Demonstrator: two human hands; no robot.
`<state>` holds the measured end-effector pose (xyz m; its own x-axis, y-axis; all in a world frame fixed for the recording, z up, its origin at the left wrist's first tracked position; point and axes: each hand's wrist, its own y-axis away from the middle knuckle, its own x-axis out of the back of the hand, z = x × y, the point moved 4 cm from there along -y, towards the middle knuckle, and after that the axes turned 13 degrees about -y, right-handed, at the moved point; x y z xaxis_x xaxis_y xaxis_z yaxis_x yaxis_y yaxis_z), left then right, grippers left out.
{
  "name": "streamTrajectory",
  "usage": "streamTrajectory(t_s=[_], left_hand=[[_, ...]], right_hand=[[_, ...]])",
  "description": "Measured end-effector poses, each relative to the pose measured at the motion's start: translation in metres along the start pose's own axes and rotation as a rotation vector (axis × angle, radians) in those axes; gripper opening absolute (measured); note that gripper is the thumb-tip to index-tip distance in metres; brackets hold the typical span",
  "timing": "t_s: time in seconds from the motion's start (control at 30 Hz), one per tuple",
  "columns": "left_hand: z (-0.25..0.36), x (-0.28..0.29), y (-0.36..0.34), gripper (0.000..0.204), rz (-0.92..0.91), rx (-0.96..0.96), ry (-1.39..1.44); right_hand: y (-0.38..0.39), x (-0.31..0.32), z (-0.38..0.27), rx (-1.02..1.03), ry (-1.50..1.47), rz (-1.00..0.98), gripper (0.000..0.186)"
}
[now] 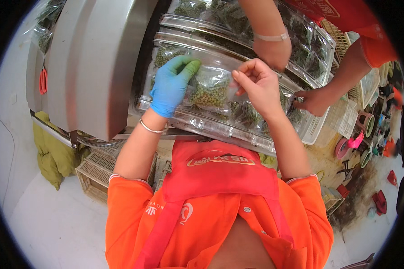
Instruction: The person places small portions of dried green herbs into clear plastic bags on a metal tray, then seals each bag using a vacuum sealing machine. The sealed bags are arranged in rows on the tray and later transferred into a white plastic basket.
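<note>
A clear plastic bag of small green peppercorn-like berries point(210, 93) is stretched between my hands above a metal tray. My left hand point(169, 88), in a blue glove with green-stained fingertips, pinches the bag's left upper side. On the other side, my bare right hand point(261, 87) has thumb and forefinger closed together at the bag's right edge. Beneath, more clear bags of green berries point(247, 114) lie in the tray point(211, 128), partly hidden by my hands and the held bag.
A large stainless steel machine housing point(92, 62) stands at the left, with red-handled scissors point(43, 80) hanging beside it. Another person's hand point(314, 101) touches the tray area at right. More bag-filled trays point(325, 36) lie beyond. Plastic crates point(94, 177) sit below.
</note>
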<state>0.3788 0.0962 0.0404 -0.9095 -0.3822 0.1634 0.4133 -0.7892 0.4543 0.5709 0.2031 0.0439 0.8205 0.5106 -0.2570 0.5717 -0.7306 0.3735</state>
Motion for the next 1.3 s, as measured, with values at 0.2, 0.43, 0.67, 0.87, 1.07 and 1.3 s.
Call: streamTrajectory(t_s=[0.2, 0.43, 0.67, 0.87, 1.07, 1.3], left_hand=[[-0.008, -0.044, -0.029, 0.02, 0.319, -0.673, -1.34], [-0.022, -0.061, -0.031, 0.057, 0.079, -0.839, -1.26], [-0.031, -0.063, -0.023, 0.063, -0.225, -0.934, -1.426], [-0.031, -0.078, -0.027, 0.063, -0.134, -0.794, -1.438], [-0.015, -0.054, -0.019, 0.073, -0.046, -0.798, -1.364], [-0.014, -0.048, -0.034, 0.085, -0.036, -0.782, -1.406]], right_hand=[[-0.007, 0.038, 0.044, 0.145, 0.701, 0.054, 0.016], [-0.01, 0.05, 0.032, 0.338, 1.244, 0.247, 0.026], [-0.025, 0.07, 0.014, 0.498, 1.234, 0.133, 0.011], [0.002, 0.063, 0.025, 0.403, 1.231, 0.169, 0.016], [0.086, 0.018, -0.048, 0.313, 0.717, -0.218, 0.022], [-0.087, 0.049, -0.134, 0.753, 1.09, 0.263, 0.07]])
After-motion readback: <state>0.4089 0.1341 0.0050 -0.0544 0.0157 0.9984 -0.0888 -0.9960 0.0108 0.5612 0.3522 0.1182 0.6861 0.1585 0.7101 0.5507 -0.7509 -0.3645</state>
